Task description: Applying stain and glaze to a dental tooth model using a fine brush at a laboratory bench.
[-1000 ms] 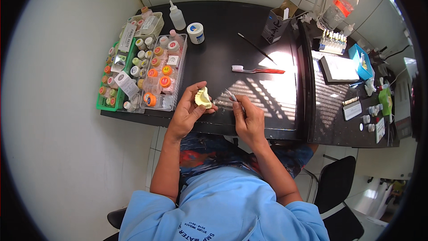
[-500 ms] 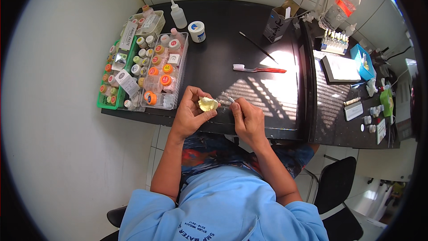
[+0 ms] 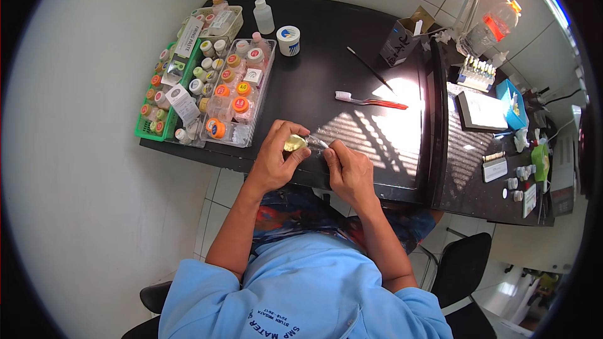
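Near the front edge of the black desk point(image 3: 314, 81), my left hand point(image 3: 273, 157) grips a pale yellow dental cast point(image 3: 293, 143), partly hidden by the fingers. My right hand point(image 3: 348, 172) holds a slim, light-coloured hand tool point(image 3: 320, 142), angled toward the cast. Its tip is at or beside the cast; contact is too small to tell. Beyond my hands lie a red-and-white toothbrush point(image 3: 370, 101) and a thin dark brush point(image 3: 369, 68).
At left stand green and clear baskets point(image 3: 267, 85) of small jars. Behind are a squeeze bottle point(image 3: 264, 17) and white tub point(image 3: 288, 40); right, a dark box point(image 3: 399, 44). The adjoining desk holds a blue tray point(image 3: 510, 103), shade guides and a large bottle point(image 3: 493, 28). A black chair point(image 3: 461, 270) is below.
My left hand has turned the cast over and tilted it, so less of it shows. The tool has come closer to it. The whole view has shifted slightly.
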`<state>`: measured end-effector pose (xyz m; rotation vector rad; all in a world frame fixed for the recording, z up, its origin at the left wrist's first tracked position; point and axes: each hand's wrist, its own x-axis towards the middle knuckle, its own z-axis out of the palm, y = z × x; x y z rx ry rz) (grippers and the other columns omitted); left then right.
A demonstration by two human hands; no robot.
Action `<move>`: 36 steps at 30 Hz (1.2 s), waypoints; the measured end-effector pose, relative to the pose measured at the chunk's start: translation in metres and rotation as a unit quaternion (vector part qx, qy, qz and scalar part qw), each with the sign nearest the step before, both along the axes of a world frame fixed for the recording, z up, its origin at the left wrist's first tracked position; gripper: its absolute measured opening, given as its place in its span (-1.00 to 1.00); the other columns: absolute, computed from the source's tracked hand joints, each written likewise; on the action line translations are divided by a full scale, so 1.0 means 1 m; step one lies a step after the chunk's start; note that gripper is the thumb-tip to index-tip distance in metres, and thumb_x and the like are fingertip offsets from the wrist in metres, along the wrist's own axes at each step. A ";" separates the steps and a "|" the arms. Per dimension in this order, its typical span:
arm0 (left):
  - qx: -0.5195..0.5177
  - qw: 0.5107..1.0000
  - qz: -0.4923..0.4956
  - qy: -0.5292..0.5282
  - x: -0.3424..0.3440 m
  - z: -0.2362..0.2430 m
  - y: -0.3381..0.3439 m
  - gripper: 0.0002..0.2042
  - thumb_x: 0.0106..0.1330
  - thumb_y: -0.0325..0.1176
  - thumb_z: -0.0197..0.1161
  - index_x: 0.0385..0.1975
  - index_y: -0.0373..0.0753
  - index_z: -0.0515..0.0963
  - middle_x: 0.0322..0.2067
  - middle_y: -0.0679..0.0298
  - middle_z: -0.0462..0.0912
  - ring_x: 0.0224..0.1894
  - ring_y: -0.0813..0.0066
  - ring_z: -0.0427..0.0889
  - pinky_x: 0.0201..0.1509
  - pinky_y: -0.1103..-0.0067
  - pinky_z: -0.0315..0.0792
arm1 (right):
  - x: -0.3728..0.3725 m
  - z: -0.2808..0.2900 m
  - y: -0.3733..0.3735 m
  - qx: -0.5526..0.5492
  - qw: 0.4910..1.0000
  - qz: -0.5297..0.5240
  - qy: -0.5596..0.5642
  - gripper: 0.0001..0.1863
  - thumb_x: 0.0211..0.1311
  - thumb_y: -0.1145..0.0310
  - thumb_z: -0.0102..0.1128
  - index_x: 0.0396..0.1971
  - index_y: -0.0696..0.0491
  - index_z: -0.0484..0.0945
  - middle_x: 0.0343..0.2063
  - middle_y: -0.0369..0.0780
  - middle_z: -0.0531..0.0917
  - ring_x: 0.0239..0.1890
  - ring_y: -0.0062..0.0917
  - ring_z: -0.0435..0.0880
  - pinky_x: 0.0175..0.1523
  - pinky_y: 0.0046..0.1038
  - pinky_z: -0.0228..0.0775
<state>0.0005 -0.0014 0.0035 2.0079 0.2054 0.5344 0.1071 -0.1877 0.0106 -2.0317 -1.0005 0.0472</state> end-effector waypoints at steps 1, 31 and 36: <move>-0.014 1.000 -0.004 0.007 0.000 0.002 -0.002 -0.69 0.46 -0.41 0.47 0.11 -0.32 0.60 0.00 0.17 0.58 -0.01 0.40 0.65 0.11 0.52 0.53 | 0.002 -0.001 -0.001 -0.003 1.000 0.003 -0.005 -0.71 0.66 0.23 0.21 -0.33 0.04 0.52 -0.55 -0.08 0.64 -0.51 -0.01 0.65 -0.38 -0.06 0.40; -0.080 0.995 -0.003 0.056 -0.002 -0.006 -0.009 -0.25 0.35 -0.16 0.65 0.40 -0.34 0.36 0.05 -0.02 0.60 0.05 0.17 0.68 0.23 0.37 0.54 | -0.008 -0.001 -0.012 -0.046 0.994 -0.009 -0.096 -0.59 0.62 0.11 0.25 -0.47 0.00 0.50 -0.62 -0.22 0.58 -0.63 -0.17 0.62 -0.50 -0.16 0.33; -0.084 0.995 -0.003 0.055 -0.001 -0.010 -0.008 -0.26 0.34 -0.21 0.65 0.39 -0.34 0.37 0.02 0.00 0.61 0.03 0.19 0.69 0.21 0.37 0.55 | -0.008 -0.003 -0.011 -0.048 0.994 -0.011 -0.099 -0.59 0.61 0.10 0.28 -0.48 -0.01 0.50 -0.63 -0.22 0.58 -0.64 -0.18 0.62 -0.51 -0.17 0.33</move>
